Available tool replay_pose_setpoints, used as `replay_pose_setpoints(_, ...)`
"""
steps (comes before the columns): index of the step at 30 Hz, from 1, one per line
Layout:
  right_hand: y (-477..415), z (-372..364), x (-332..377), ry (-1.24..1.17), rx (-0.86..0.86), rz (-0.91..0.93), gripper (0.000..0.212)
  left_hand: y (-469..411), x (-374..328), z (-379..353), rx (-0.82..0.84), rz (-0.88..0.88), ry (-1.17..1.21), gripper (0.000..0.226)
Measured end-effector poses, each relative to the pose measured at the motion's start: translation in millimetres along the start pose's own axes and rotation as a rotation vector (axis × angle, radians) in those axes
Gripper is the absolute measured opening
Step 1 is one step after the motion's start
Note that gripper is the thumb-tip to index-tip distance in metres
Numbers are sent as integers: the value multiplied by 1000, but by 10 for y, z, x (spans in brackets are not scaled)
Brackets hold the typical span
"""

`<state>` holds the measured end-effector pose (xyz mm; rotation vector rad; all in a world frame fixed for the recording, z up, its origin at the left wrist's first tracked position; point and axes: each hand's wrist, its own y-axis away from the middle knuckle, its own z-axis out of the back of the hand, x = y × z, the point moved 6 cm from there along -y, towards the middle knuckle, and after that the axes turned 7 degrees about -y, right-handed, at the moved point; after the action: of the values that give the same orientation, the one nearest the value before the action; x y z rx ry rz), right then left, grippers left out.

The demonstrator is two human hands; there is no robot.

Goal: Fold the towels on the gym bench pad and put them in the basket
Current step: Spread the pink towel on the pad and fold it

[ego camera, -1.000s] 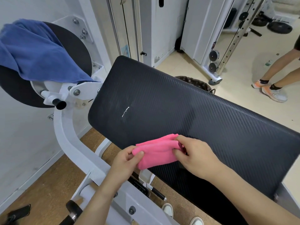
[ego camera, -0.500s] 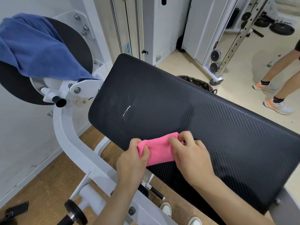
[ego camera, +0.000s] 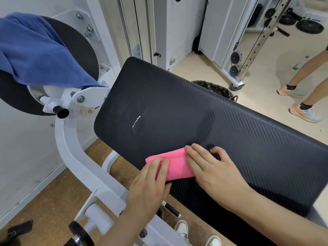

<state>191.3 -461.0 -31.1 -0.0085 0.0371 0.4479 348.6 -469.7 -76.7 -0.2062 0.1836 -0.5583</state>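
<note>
The folded pink towel (ego camera: 177, 166) lies flat on the bench pad (ego camera: 195, 118), close to its near edge and toward its left end. The left hand (ego camera: 150, 187) presses the towel's left part with straight fingers. The right hand (ego camera: 213, 174) lies flat, fingertips on the towel's right edge. A blue towel (ego camera: 35, 54) hangs over the black disc (ego camera: 79, 48) off the pad's left end, and the dark basket (ego camera: 213, 88) shows past the far edge.

Pink towel (ego camera: 177, 166) is folded down to a small thick rectangle, lying flat at the near edge of the black bench pad (ego camera: 195, 118), left of middle. Blue towel (ego camera: 35, 54) is unfolded, draped over a round black disc (ego camera: 78, 50) off the pad's left end. The dark basket (ego camera: 213, 87) peeks over the far edge.
</note>
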Motion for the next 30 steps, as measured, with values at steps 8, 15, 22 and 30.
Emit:
replay_pose_setpoints(8, -198, 79, -109, -201, -26, -71, 36, -329, 66, 89, 39, 119, -67, 57)
replay_pose_setpoints(15, -127, 311, -355, -961, -32, -494, 17, -366, 116, 188, 569, 336, 656, 17)
replay_pose_setpoints(22, 291, 587, -367, -1205, 21, -463, 18, -308, -546, 724, 495, 235, 1084, 60)
replay_pose_setpoints(30, 1045, 1171, -630, -1284, -196, -619, 59, -329, -1089, 1497, -262, 267, 754, 35)
